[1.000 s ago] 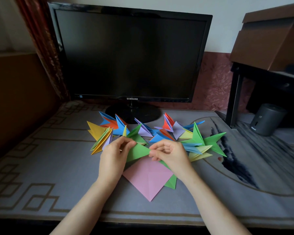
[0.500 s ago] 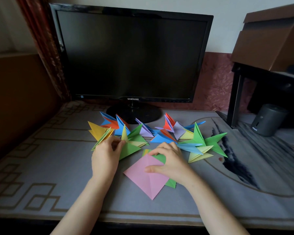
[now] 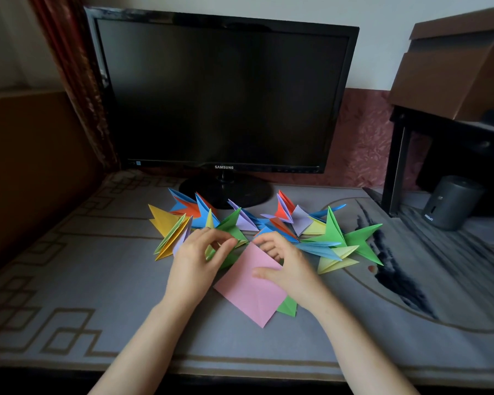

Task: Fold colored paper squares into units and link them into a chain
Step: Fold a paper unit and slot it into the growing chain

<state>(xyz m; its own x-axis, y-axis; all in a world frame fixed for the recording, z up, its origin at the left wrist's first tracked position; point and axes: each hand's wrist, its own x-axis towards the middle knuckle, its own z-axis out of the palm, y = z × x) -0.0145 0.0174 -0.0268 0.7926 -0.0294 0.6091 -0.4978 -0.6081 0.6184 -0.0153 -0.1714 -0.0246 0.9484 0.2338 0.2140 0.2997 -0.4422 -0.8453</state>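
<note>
A chain of folded paper units (image 3: pixel 322 238) in yellow, blue, orange, purple and green lies in a row in front of the monitor base. My left hand (image 3: pixel 196 260) curls its fingers round a green folded unit (image 3: pixel 230 230) at the row's left-middle. A flat pink paper square (image 3: pixel 247 292) lies like a diamond near me, on top of a green sheet (image 3: pixel 288 307) whose corner pokes out. My right hand (image 3: pixel 288 266) pinches the pink square's upper right edge, thumb on top and fingers behind.
A black Samsung monitor (image 3: pixel 223 95) stands behind the papers. A grey cylinder speaker (image 3: pixel 451 202), a black stand leg (image 3: pixel 394 166) and a cardboard box (image 3: pixel 457 67) are at the right. The patterned grey desk mat (image 3: pixel 83 280) covers the desk.
My left hand carried the green unit left and up into the row. My right hand let go of that unit, dropped to the pink square and took hold of its upper edge.
</note>
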